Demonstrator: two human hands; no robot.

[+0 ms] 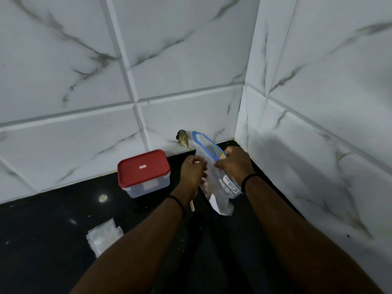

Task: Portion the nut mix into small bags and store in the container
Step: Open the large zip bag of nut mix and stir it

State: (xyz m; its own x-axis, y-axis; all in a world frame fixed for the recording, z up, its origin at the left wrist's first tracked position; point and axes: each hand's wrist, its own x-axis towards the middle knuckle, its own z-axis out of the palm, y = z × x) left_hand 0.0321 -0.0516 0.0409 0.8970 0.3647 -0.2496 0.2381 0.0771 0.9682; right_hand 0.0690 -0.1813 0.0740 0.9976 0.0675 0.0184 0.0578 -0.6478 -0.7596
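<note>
Zip bag (214, 179) held between left hand (193, 172) and right hand (234, 164)

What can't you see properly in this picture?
Head view only:
- Zip bag contents: hidden by both hands and glare.
- Right hand fingertips: tucked into the bag's mouth.
- Box inside: red lid covers it.
- Lid label: too small to read.
- Small bags: count blurred.

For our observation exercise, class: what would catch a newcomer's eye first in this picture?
First, the large clear zip bag with its blue seal, held up at centre by the left hand and right hand. Next, the red-lidded container, closed, standing left of the hands on the black counter. A stack of small bags lies nearer, lower left.
</note>
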